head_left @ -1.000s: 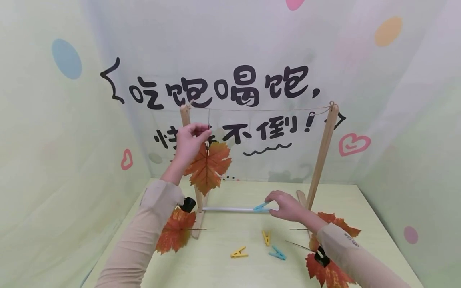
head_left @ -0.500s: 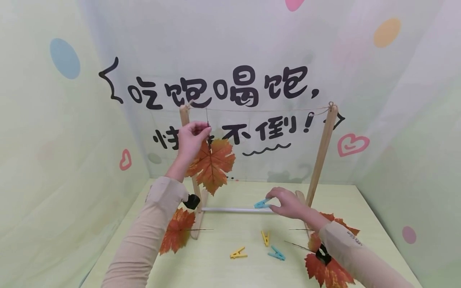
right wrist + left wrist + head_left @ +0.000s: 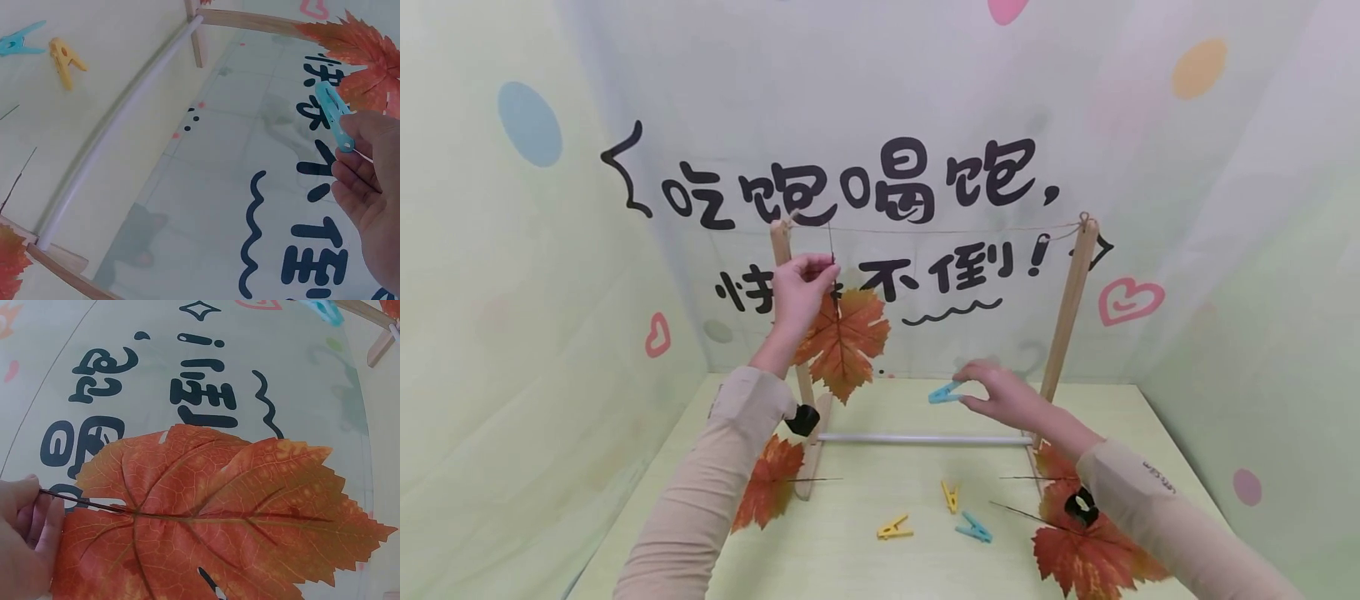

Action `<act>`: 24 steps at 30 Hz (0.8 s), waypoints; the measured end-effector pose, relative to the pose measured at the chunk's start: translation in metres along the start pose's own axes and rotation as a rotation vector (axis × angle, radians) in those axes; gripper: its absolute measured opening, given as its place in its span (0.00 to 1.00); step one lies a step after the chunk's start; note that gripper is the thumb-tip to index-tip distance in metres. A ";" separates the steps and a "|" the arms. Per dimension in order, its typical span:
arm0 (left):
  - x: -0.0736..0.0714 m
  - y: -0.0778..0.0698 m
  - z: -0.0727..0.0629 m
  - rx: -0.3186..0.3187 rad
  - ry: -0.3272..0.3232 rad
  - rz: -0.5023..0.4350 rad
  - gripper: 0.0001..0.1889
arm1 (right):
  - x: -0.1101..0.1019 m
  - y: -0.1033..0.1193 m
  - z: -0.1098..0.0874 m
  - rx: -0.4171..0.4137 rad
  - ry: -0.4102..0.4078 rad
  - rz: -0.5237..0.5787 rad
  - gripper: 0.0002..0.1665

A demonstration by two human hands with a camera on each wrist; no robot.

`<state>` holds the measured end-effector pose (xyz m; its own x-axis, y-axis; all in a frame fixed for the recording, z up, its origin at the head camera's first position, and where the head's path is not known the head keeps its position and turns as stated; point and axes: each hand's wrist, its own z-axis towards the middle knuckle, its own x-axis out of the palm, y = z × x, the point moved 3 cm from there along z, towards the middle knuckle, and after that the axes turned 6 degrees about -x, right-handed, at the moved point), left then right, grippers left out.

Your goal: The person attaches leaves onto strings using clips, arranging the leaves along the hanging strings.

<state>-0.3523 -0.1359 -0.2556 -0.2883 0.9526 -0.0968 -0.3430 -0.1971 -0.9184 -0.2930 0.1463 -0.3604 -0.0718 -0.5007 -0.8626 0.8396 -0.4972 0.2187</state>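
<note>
Because only the left hand's point(image 3: 803, 287) pinch on its stem point(image 3: 87, 504) bore the leaf point(image 3: 844, 342), below the string point(image 3: 925, 231) near one post point(image 3: 780, 242), a loosened grip might have dropped or twisted it. Left hand was raised, fingers bent; right hand point(image 3: 1007, 393), lower, pinched a blue clothespin point(image 3: 335, 115) between thumb and fingers.

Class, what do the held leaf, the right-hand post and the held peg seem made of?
Leaf: probably matte fabric or thin plastic; printed-looking veins, serrated edge.
Post: likely wood, dull; light brown, though grain is hard to see.
Peg: probably smooth plastic; uniform light blue.
</note>
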 end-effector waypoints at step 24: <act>0.004 0.000 -0.001 0.052 -0.079 0.032 0.09 | -0.095 0.028 0.073 -0.146 -0.282 -0.088 0.16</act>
<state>-0.3523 -0.1319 -0.2561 -0.3691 0.9247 -0.0935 -0.3777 -0.2412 -0.8939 -0.3020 0.1283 -0.2391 -0.2769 -0.6467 -0.7107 0.8904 -0.4508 0.0634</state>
